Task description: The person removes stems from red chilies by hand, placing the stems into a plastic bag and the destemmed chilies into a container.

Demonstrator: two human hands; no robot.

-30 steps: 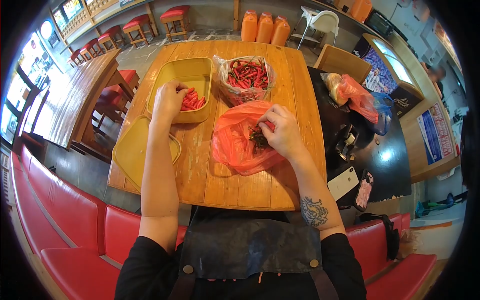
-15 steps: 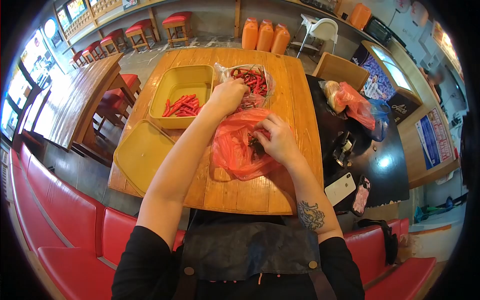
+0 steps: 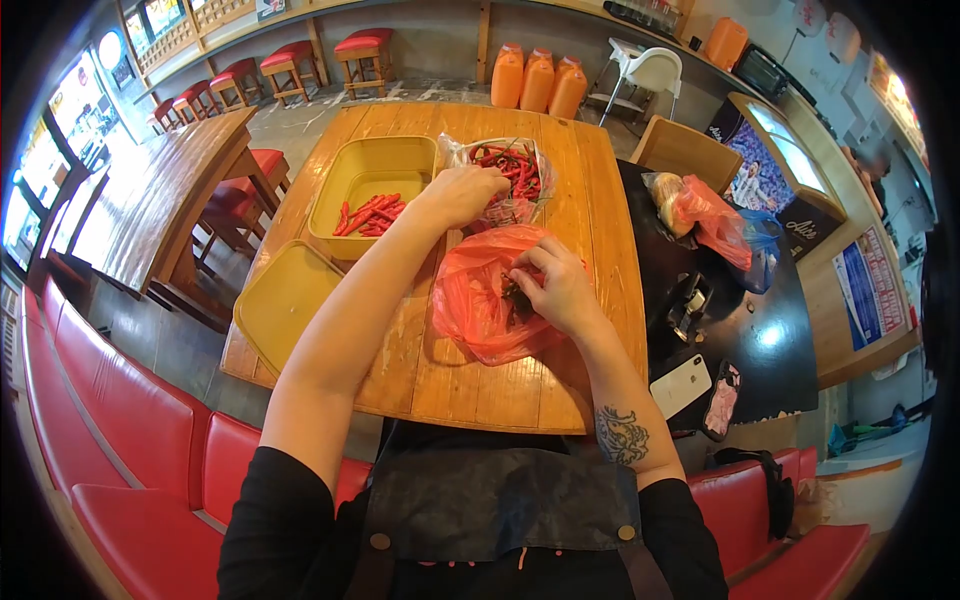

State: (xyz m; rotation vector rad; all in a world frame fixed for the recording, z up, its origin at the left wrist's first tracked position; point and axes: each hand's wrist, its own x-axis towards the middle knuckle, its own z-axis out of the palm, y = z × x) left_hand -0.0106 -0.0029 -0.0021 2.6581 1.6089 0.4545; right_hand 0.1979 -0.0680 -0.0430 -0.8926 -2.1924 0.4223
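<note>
Freezer cabinet (image 3: 775, 165), right side: the dark front panel (image 3: 803, 230) is displaying the brand name "Aice" in pale slanted script. A smaller marking on the same cabinet, toward its far left corner, is showing similar script. Wall poster (image 3: 873, 272), right of the cabinet: the sheet is carrying blue, white and red print; its lettering is appearing too small to read. Lit sign (image 3: 895, 92), upper right: the characters are remaining illegible. Round sign (image 3: 110, 50), upper left: its face is glowing without readable text.
</note>
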